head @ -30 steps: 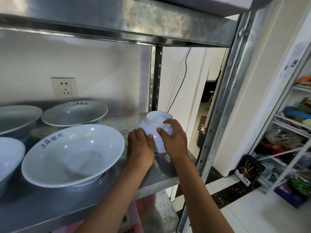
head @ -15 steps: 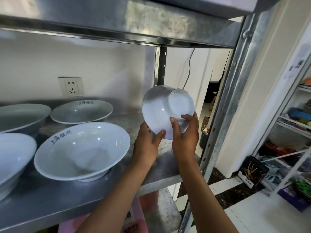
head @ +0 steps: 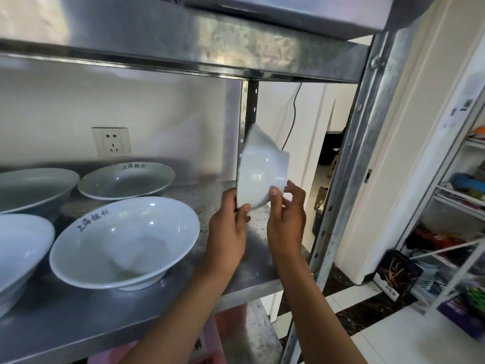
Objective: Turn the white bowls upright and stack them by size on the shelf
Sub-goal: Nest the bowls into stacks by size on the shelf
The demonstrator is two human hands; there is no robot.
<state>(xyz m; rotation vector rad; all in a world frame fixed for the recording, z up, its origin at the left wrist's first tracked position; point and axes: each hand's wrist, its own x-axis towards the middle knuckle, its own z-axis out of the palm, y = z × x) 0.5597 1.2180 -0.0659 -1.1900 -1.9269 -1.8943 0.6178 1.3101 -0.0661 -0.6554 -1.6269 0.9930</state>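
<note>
Small white bowl (head: 261, 177) is now off the shelf (head: 78, 319) and mid-flip: a second ago it sat upside down at the shelf's right end under both hands, half a second ago it was lifted with its foot toward the camera, now it's held on edge in the air, mouth facing left, foot to the right, motion-blurred. Left hand (head: 227, 237) grip: thumb and fingers pinching the lower left rim; right hand (head: 287, 222) grip: thumb on the wall, fingers curled round the foot. So the turn looks about halfway; it probably needs a further roll before it's upright, then setting down or nesting into a larger one. Containers: large printed bowl (head: 126, 240) upright at shelf front, nothing in it; second printed bowl (head: 126, 179) upright behind it, also nothing inside; two more upright white bowls at the left, the rear left bowl (head: 34, 187) and front left bowl (head: 18, 250), partly cut off, contents of the front one can't be fully seen. None stacked yet. Wall socket (head: 111, 141) behind the shelf.
</note>
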